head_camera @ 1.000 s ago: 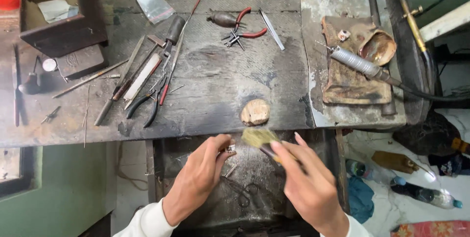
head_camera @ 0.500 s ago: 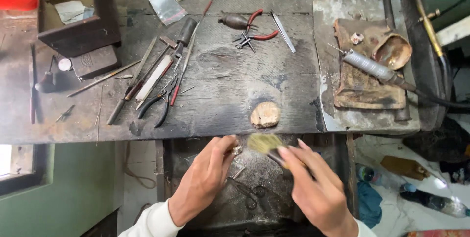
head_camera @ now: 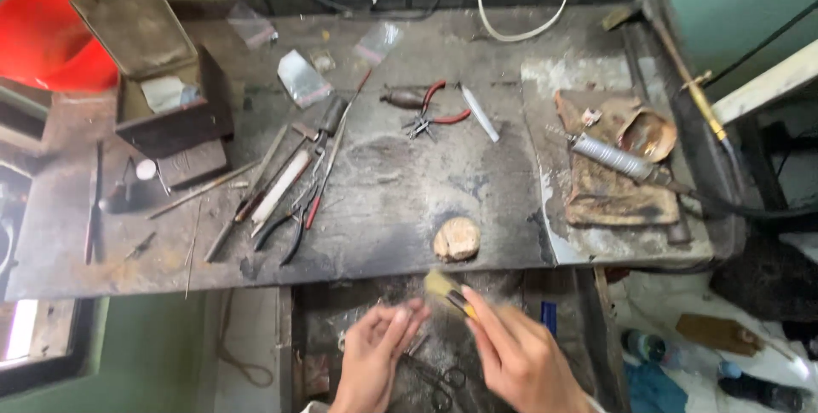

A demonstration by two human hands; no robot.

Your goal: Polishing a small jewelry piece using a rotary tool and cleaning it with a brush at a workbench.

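My right hand (head_camera: 520,358) grips a small brush (head_camera: 446,291) with yellowish bristles, held over an open drawer (head_camera: 358,319) below the workbench edge. My left hand (head_camera: 375,358) pinches a tiny metal piece beside the bristles; the piece is blurred and too small to name. Both hands hover close together, fingertips nearly touching. A pair of scissors (head_camera: 439,383) lies in the drawer beneath them. A pale rounded lump (head_camera: 457,238) sits on the bench just above the brush.
The dark workbench (head_camera: 409,174) holds red-handled pliers (head_camera: 426,104), several hand tools (head_camera: 290,183), small plastic bags (head_camera: 302,76) and an open metal box (head_camera: 162,80). A torch with hose (head_camera: 618,157) lies on a worn pad at the right. A red bowl (head_camera: 51,34) stands far left.
The view has shifted so the bench sits lower in frame. Both hands stay over the drawer, the brush still against the piece in my left fingers.
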